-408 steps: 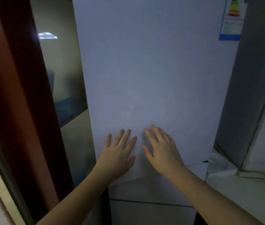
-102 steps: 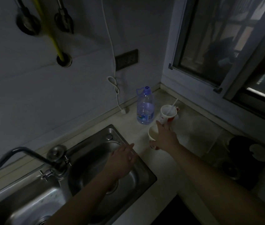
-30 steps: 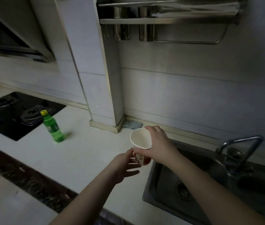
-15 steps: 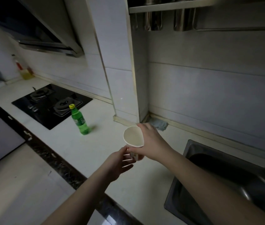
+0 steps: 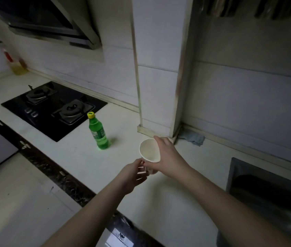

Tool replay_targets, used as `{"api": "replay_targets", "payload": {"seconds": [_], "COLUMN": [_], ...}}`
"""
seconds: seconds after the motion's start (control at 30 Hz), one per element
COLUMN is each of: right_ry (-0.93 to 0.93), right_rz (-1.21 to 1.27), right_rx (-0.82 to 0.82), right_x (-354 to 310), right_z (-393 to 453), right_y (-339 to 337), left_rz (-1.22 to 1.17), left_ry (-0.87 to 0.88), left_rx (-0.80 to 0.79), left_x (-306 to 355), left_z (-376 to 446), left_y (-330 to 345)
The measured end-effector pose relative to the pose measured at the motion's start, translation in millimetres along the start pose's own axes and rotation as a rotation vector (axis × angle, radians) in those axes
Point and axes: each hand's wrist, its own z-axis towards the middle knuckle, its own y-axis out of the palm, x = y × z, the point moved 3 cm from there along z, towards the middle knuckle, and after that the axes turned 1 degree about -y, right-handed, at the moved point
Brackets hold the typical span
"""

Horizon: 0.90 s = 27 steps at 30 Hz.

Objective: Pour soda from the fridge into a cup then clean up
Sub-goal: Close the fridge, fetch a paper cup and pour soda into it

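Observation:
A white paper cup (image 5: 148, 151) with red print low on its side is held above the white counter (image 5: 80, 154), its mouth tilted toward me; it looks empty. My right hand (image 5: 168, 155) grips it around the rim and side. My left hand (image 5: 134, 175) is just below and left of the cup, fingers loosely spread, fingertips at its lower part. A green soda bottle (image 5: 99, 133) with a yellow cap stands upright on the counter, to the cup's left and apart from both hands.
A black two-burner gas hob (image 5: 53, 107) is set in the counter at left, under a range hood (image 5: 52, 20). A steel sink (image 5: 266, 193) lies at right. A grey cloth (image 5: 193, 138) sits by the wall pillar. Oil bottles (image 5: 16, 63) stand far left.
Earlier I pressed on the fridge door, then took the cup from beside the sink. Over the last second both hands have carried the cup left, nearer the soda bottle.

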Motion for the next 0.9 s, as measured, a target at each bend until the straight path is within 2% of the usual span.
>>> {"api": "replay_targets", "payload": {"seconds": [0.47, 0.6, 0.9], "right_ry": [0.159, 0.178, 0.243], "right_rz": [0.031, 0.032, 0.066], "right_rx": [-0.042, -0.044, -0.006], "right_x": [9.9, 20.8, 48.7], "right_z": [57.1, 58.7, 46.3], "right_y": [88.3, 101.6, 113.1], "left_rz": [0.005, 0.064, 0.298], "left_ry": [-0.110, -0.127, -0.035], "left_rx": [-0.014, -0.006, -0.044], "left_x": [-7.6, -16.1, -25.5], "left_z": [82.9, 98.0, 122.9], "left_y": [-54.5, -56.3, -47.7]}}
